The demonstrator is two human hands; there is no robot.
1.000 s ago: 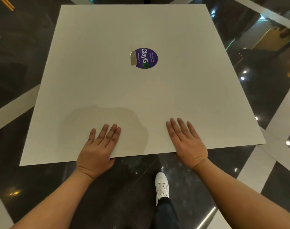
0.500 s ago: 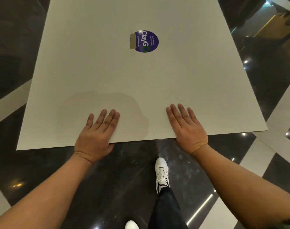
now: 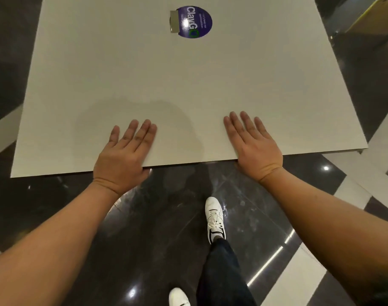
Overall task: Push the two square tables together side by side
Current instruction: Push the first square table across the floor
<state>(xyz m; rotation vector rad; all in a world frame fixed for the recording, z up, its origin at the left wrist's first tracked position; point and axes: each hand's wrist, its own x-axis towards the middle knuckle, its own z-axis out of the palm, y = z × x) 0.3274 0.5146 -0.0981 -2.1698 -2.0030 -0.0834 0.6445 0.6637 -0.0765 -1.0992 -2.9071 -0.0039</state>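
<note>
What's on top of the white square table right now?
On the white square table: left hand and right hand, palms flat at its near edge, and a purple ClayGo sticker covering part of a grey tag. Thumbs hidden under the edge.

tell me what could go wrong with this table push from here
Both the left hand and right hand lie flat on the white tabletop, gripping nothing, so they might slip. The glossy dark floor under the white sneaker may be slick. The second table is out of view, so alignment is unchecked.
</note>
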